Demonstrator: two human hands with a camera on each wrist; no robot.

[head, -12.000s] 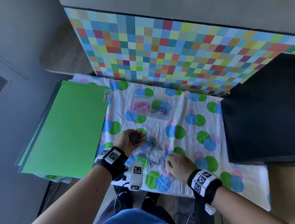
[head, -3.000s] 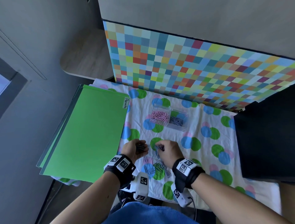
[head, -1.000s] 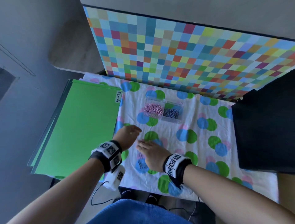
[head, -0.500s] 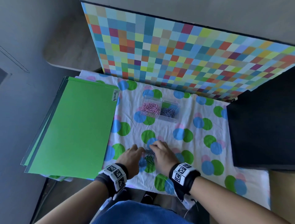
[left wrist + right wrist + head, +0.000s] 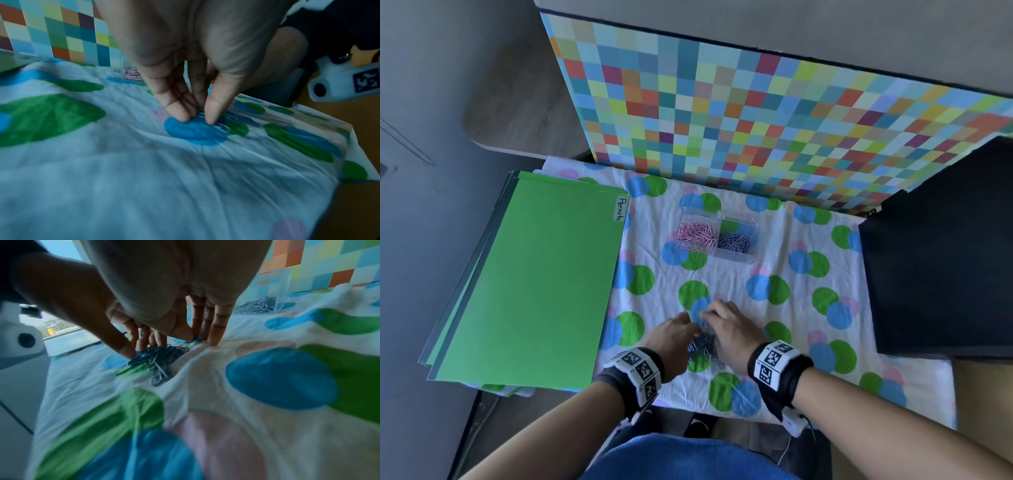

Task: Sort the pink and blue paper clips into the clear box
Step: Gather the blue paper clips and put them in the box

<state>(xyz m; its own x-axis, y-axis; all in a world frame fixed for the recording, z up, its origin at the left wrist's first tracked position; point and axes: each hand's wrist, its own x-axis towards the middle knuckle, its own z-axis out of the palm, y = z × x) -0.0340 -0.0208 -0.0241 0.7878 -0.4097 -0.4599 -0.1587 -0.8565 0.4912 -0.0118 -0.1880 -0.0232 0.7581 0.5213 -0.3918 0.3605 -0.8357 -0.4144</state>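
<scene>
A heap of blue paper clips (image 5: 703, 346) lies on the spotted cloth near the front edge. My left hand (image 5: 693, 330) is at its left side, thumb and fingertips (image 5: 180, 116) closing on some clips (image 5: 222, 126). At the heap's right is my right hand (image 5: 710, 310), its straight fingers (image 5: 213, 340) pressed onto the cloth beside the heap (image 5: 158, 356). Further back stands the clear box (image 5: 736, 221), with pink clips (image 5: 695, 233) in its left compartment and blue clips (image 5: 734, 241) in its right one. Part of the heap is hidden under my hands.
A green folder (image 5: 534, 281) labelled "Permits" covers the left side of the table. A black block (image 5: 941, 257) stands at the right. A checkered board (image 5: 756, 120) rises behind the box. The spotted cloth (image 5: 774, 267) ends just in front of my wrists.
Both hands went from lying flat and apart on the cloth to closing in on the blue clips, which are now bunched into one heap between them.
</scene>
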